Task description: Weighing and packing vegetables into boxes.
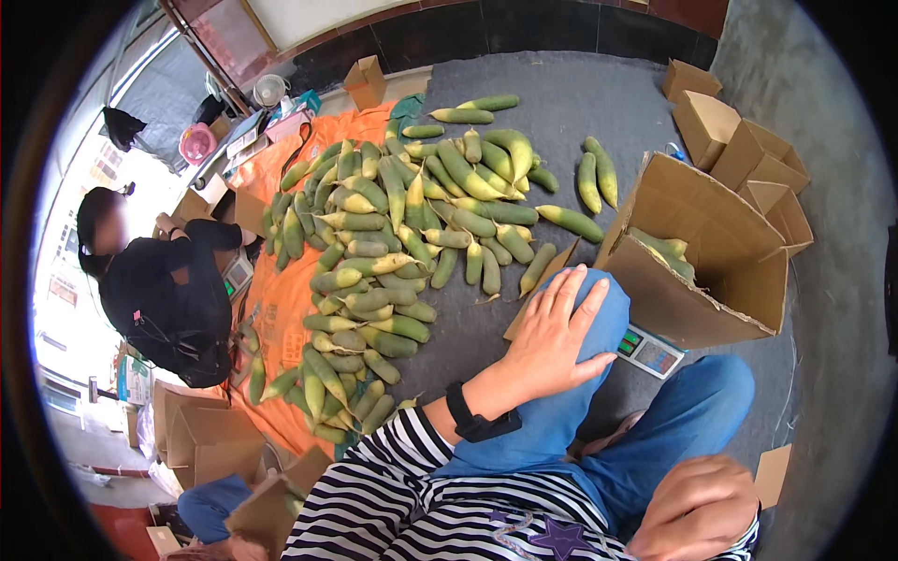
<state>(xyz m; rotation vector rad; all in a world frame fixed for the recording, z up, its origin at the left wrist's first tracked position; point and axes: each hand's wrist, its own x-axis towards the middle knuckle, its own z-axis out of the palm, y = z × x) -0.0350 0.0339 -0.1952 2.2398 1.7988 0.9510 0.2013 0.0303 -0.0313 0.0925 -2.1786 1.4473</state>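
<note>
My left hand (pixel 554 332) lies on my bent left knee, fingers spread, with nothing in it. Low on the right, over my right thigh, my right hand (pixel 697 505) is curled and slightly blurred; its fingertips and any content are hidden. Just beyond my knees stands an open cardboard box (pixel 692 290) with a few green radishes (pixel 662 245) inside. The box rests on a scale (pixel 650 352), whose panel shows between my legs. To the left of my knee spreads a large heap of green radishes (pixel 383 234), long, green and pale yellowish at one end.
The heap lies partly on an orange sheet (pixel 281 323), partly on a grey floor cover (pixel 561 93). Several empty boxes (pixel 739 140) line the right wall. Another person (pixel 168 280) sits at left by a second scale (pixel 238 274). More boxes (pixel 210 439) and another person's leg (pixel 213 508) are lower left.
</note>
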